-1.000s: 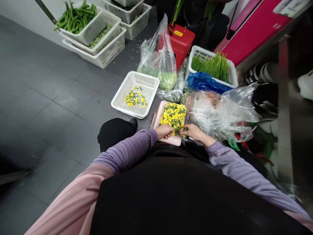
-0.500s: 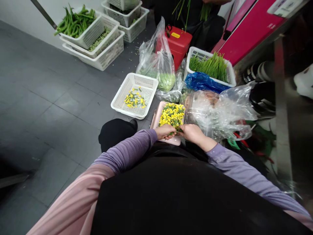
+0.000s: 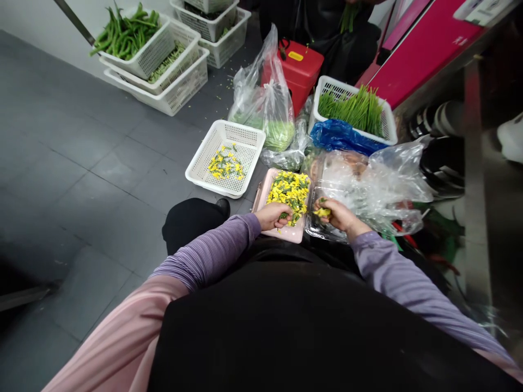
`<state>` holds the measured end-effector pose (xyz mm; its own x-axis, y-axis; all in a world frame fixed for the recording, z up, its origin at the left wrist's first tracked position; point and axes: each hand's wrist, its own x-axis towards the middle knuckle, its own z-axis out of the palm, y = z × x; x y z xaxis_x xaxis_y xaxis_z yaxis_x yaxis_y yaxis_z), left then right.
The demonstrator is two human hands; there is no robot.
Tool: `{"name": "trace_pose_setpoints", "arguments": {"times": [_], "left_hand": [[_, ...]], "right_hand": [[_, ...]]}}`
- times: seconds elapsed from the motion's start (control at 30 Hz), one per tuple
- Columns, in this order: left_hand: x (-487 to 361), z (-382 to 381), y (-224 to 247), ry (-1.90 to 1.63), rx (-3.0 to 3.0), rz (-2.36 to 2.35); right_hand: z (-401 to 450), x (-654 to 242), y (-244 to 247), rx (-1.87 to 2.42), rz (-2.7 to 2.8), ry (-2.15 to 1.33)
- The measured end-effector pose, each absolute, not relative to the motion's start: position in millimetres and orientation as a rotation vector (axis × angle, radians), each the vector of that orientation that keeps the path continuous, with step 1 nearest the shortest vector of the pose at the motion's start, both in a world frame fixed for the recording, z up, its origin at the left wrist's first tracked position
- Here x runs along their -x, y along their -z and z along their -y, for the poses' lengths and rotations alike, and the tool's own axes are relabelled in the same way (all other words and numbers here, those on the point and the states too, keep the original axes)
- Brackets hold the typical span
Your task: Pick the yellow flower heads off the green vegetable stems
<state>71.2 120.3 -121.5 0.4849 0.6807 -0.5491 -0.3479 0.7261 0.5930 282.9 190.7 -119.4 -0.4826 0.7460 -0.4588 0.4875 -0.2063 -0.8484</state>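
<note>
A pink tray (image 3: 291, 235) in front of me is heaped with yellow flowers (image 3: 288, 190) on short green stems. Over its near left part, my left hand (image 3: 273, 216) is closed, with a little dark green flower stem showing between the fingers. My right hand (image 3: 340, 214), to the right of the tray, pinches a yellow flower (image 3: 322, 212) above a clear plastic box (image 3: 322, 231). Beyond and to the left stands a white perforated basket (image 3: 200, 158) with a small pile of similar flowers (image 3: 225, 163) inside.
A red box (image 3: 302, 71) and a clear bag of greens (image 3: 278, 133) stand farther back. At the right are a white basket of green stalks (image 3: 353, 111), a blue bag (image 3: 343, 136) and clear plastic bags (image 3: 368, 190). Stacked baskets (image 3: 163, 100) line the left wall. Another person (image 3: 314, 32) sits opposite.
My right hand has moved right, away from my left hand, and carries a yellow flower off the tray. My left hand stays almost in place.
</note>
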Motion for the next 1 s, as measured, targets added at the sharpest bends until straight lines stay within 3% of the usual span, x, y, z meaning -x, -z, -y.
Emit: {"name": "trace_pose_setpoints", "arguments": {"times": [0.13, 0.23, 0.37, 0.6, 0.8, 1.0], "left_hand": [[-69.8, -121.6, 124.1, -0.654, -0.351, -0.968], [-70.9, -121.5, 127.4, -0.647, -0.35, -0.992], [-71.6, -120.3, 129.8, -0.651, -0.385, -0.969], [-68.3, -118.4, 126.5, -0.646, -0.392, -0.981], [-71.1, -119.2, 125.4, -0.643, -0.377, -1.003], [-76.5, -119.1, 127.6, -0.635, -0.396, -1.069]], "right_hand": [[-196.2, -294.6, 128.6, 1.559, 1.933, -1.638], [-189.1, -279.0, 129.8, 1.557, 2.57, -1.141], [-181.7, -250.3, 131.3, 1.196, 3.302, -0.467], [-181.9, -218.3, 139.2, 0.96, 3.647, -0.172], [-195.0, -231.2, 144.4, 0.795, 3.514, -0.373], [-205.3, -260.1, 138.7, 1.218, 2.701, -1.122]]}}
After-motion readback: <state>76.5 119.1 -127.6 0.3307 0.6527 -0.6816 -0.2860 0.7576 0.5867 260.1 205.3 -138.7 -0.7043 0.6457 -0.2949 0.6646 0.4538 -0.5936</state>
